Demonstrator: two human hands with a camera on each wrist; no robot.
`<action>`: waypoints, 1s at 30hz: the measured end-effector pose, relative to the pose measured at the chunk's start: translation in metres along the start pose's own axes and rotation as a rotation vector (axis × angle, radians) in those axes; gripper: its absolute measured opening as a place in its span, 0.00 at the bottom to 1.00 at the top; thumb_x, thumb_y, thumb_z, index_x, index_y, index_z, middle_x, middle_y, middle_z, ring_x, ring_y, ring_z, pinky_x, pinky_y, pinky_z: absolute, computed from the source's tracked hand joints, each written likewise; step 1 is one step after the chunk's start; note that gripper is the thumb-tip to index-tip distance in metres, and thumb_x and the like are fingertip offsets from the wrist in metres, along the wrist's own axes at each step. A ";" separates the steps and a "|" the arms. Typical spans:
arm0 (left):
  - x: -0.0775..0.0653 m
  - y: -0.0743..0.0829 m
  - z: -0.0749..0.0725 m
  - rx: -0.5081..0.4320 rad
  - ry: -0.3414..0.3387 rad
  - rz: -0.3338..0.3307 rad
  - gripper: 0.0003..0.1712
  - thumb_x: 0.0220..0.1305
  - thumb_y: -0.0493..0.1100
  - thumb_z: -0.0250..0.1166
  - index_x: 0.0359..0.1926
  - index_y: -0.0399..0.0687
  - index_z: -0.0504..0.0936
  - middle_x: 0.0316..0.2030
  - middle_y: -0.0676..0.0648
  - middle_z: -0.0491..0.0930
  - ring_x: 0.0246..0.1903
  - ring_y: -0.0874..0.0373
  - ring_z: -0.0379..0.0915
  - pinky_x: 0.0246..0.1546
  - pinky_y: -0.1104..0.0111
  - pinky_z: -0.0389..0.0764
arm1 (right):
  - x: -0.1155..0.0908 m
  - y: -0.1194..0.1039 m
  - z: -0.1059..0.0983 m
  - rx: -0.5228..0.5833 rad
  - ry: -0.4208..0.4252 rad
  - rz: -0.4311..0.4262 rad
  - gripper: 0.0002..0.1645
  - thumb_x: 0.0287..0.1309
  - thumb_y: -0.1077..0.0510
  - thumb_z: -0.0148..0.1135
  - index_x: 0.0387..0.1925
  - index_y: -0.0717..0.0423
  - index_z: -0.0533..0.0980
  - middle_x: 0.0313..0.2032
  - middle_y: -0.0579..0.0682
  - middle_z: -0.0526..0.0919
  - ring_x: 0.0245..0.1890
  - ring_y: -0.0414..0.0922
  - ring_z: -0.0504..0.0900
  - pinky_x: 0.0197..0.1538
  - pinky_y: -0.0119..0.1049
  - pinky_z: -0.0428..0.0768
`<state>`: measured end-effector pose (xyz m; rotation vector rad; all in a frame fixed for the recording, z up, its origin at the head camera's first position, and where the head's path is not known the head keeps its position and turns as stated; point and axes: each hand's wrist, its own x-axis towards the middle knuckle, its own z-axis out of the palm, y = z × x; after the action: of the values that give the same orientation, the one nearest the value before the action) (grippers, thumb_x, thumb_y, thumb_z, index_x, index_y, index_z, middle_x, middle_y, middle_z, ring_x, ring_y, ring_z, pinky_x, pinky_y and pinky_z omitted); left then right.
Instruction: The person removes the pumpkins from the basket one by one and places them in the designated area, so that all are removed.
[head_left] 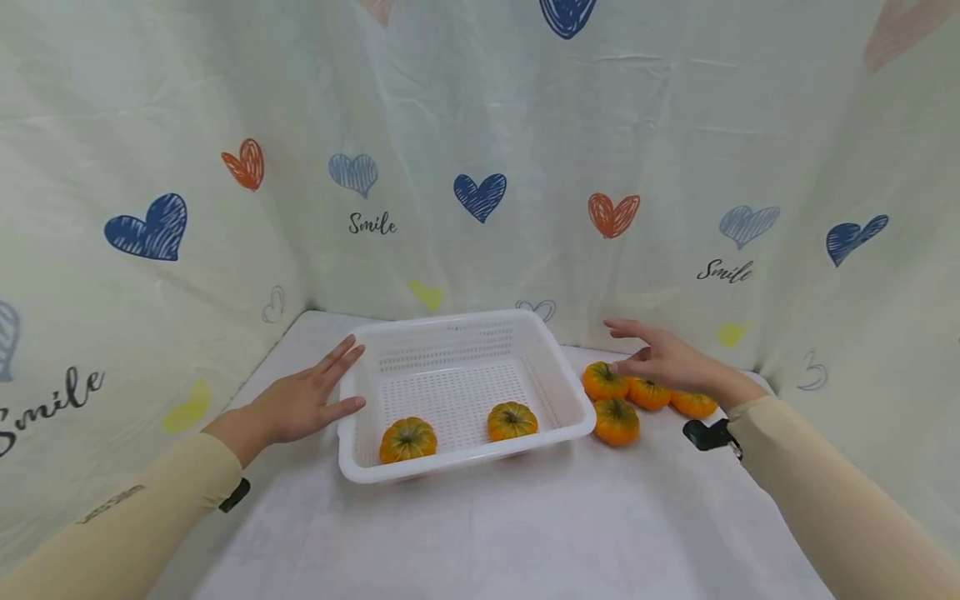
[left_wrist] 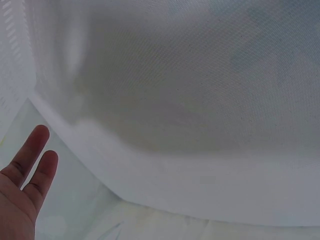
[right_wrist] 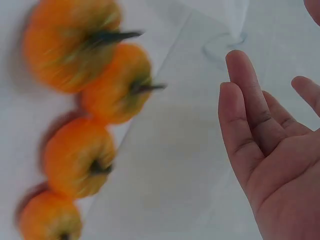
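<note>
A white plastic basket (head_left: 468, 457) with a perforated bottom stands on the table. Inside, near its front wall, lie two small orange pumpkins, one at the left (head_left: 408, 440) and another further right (head_left: 512, 422). My left hand (head_left: 300, 404) is at the basket's left rim, fingers extended; whether it presses the rim is hard to tell. Above several more pumpkins (head_left: 617, 422) beside the basket's right end hovers my right hand (head_left: 667, 360), fingers loosely extended and holding nothing. In the right wrist view those pumpkins (right_wrist: 80, 157) form a row with dark stems, apart from the palm.
A pale cloth covers the table (head_left: 495, 533). Behind it and at both sides hangs a light curtain (head_left: 420, 100) printed with hearts and "Smile". Dark straps (head_left: 708, 435) sit at the wrists below beige sleeves.
</note>
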<state>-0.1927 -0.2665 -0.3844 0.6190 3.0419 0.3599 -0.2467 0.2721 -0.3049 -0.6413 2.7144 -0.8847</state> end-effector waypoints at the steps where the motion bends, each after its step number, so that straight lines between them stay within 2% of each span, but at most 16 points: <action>1: 0.000 -0.001 0.001 0.000 0.001 -0.001 0.50 0.71 0.71 0.48 0.80 0.49 0.42 0.79 0.46 0.33 0.64 0.33 0.65 0.55 0.41 0.73 | 0.008 -0.007 0.002 -0.010 -0.013 -0.007 0.48 0.61 0.44 0.69 0.76 0.48 0.57 0.70 0.61 0.64 0.50 0.54 0.82 0.49 0.46 0.83; 4: 0.000 -0.001 0.003 -0.001 0.001 0.000 0.50 0.70 0.71 0.47 0.80 0.50 0.42 0.79 0.46 0.33 0.64 0.33 0.65 0.55 0.41 0.73 | 0.029 -0.027 0.010 -0.046 -0.072 -0.007 0.48 0.60 0.43 0.69 0.76 0.43 0.58 0.70 0.57 0.65 0.51 0.53 0.82 0.48 0.44 0.84; 7: 0.000 0.000 0.004 -0.001 -0.004 0.001 0.51 0.70 0.72 0.47 0.80 0.51 0.42 0.79 0.46 0.33 0.64 0.33 0.66 0.55 0.41 0.74 | 0.048 -0.044 0.021 -0.050 -0.157 -0.033 0.46 0.62 0.46 0.69 0.76 0.44 0.58 0.70 0.58 0.65 0.50 0.51 0.82 0.48 0.43 0.83; 13: -0.001 0.002 0.001 0.001 0.000 -0.003 0.50 0.70 0.71 0.48 0.80 0.49 0.42 0.79 0.45 0.34 0.63 0.33 0.67 0.54 0.41 0.74 | 0.076 -0.069 0.044 -0.044 -0.281 -0.025 0.43 0.61 0.46 0.69 0.74 0.39 0.62 0.69 0.54 0.67 0.52 0.49 0.81 0.53 0.48 0.81; 17: -0.001 0.002 0.000 0.001 -0.001 -0.007 0.50 0.70 0.71 0.48 0.80 0.49 0.43 0.79 0.45 0.34 0.62 0.33 0.67 0.55 0.41 0.74 | 0.091 -0.073 0.059 -0.033 -0.356 0.011 0.41 0.61 0.47 0.69 0.73 0.38 0.64 0.68 0.55 0.68 0.55 0.51 0.79 0.56 0.51 0.79; 20: -0.002 0.003 0.000 -0.003 -0.006 -0.007 0.50 0.70 0.71 0.47 0.80 0.49 0.43 0.79 0.45 0.34 0.63 0.33 0.67 0.55 0.41 0.74 | 0.096 -0.072 0.069 -0.012 -0.424 0.051 0.41 0.62 0.49 0.68 0.74 0.40 0.63 0.69 0.57 0.67 0.54 0.51 0.80 0.56 0.49 0.79; 26: -0.002 0.003 -0.001 -0.002 -0.003 -0.007 0.50 0.71 0.71 0.48 0.80 0.49 0.43 0.79 0.45 0.34 0.63 0.33 0.67 0.55 0.41 0.74 | 0.102 -0.071 0.081 0.024 -0.536 0.107 0.41 0.62 0.57 0.67 0.74 0.48 0.63 0.68 0.61 0.67 0.51 0.52 0.82 0.55 0.49 0.80; 30: -0.001 0.001 0.000 0.002 -0.001 -0.010 0.50 0.70 0.71 0.47 0.80 0.50 0.42 0.79 0.45 0.34 0.63 0.33 0.66 0.55 0.41 0.73 | 0.104 -0.074 0.085 -0.009 -0.599 0.128 0.41 0.59 0.63 0.68 0.73 0.47 0.65 0.66 0.60 0.69 0.48 0.48 0.83 0.53 0.47 0.81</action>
<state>-0.1909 -0.2659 -0.3838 0.6034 3.0437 0.3570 -0.2852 0.1265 -0.3351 -0.6063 2.1903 -0.5377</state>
